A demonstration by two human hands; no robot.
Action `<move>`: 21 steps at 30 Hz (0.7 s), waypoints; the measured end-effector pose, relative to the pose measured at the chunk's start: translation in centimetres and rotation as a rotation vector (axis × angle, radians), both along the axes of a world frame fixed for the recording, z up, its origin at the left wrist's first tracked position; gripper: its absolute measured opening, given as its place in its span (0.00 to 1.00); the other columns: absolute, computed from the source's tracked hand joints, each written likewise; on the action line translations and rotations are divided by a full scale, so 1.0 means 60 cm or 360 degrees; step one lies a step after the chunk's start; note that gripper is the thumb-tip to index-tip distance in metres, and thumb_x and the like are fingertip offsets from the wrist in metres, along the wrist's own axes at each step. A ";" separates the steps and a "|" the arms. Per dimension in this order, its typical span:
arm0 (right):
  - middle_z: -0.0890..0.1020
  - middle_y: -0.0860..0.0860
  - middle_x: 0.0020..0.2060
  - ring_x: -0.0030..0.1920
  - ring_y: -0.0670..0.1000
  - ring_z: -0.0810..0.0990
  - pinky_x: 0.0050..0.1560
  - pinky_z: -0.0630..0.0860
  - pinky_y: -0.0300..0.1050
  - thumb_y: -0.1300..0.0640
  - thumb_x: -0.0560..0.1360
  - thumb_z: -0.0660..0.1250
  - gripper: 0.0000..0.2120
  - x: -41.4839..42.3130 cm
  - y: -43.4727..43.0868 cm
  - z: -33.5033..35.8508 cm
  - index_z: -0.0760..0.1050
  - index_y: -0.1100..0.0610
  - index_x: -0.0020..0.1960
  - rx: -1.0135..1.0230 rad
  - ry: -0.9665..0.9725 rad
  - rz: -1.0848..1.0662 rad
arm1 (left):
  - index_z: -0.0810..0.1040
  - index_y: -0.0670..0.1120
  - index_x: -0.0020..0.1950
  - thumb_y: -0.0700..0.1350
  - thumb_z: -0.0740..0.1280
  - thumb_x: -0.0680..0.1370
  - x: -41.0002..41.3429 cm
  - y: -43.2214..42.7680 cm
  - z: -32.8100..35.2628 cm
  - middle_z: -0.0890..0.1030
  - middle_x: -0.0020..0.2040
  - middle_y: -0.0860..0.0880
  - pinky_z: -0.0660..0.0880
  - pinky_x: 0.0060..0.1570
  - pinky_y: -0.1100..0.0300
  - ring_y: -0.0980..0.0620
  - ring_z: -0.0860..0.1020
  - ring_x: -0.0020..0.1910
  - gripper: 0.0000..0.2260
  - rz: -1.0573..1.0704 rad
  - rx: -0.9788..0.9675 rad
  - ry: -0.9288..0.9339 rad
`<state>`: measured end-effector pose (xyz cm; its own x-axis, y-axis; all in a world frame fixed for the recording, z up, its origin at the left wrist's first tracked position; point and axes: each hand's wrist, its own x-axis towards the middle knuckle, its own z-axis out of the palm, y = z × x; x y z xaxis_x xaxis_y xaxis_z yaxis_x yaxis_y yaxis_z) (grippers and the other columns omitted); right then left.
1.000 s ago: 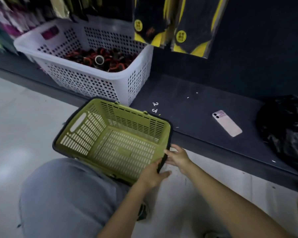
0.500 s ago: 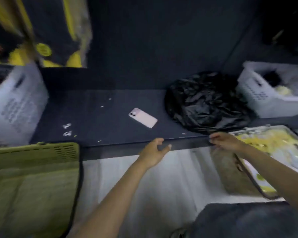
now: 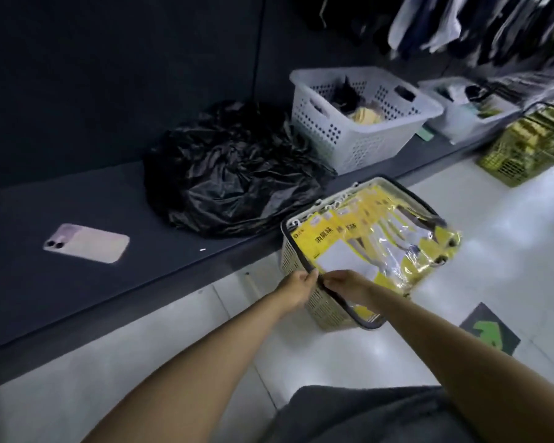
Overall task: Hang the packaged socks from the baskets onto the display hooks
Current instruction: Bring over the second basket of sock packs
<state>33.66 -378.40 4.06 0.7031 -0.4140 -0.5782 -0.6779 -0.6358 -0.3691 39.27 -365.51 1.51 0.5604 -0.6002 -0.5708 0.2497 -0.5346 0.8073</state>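
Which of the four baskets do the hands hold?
The beige basket on the floor, full of yellow sock packs: left hand and right hand grip its near rim. The near white basket, the far white basket and the green basket stand untouched.

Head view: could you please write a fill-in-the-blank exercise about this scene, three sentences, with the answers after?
The phone lies to the left of the crumpled black ____.
The sock packs in the basket are mostly ____ in colour.
The left hand and the right hand grip the basket that stands on the ____.
Answers: bag; yellow; floor.
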 end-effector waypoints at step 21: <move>0.70 0.50 0.70 0.70 0.53 0.68 0.66 0.66 0.47 0.52 0.72 0.73 0.27 0.037 0.048 -0.011 0.71 0.50 0.69 -0.0249 -0.0527 0.0693 | 0.77 0.36 0.55 0.45 0.59 0.82 0.025 0.235 -0.079 0.80 0.49 0.41 0.76 0.48 0.60 0.49 0.79 0.46 0.14 0.0768 -0.0351 0.0695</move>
<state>35.89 -375.54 3.37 0.9614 -0.1083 -0.2530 -0.2050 -0.8951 -0.3960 40.78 -351.44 -3.26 0.5406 -0.4693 -0.6982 0.7459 -0.1164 0.6558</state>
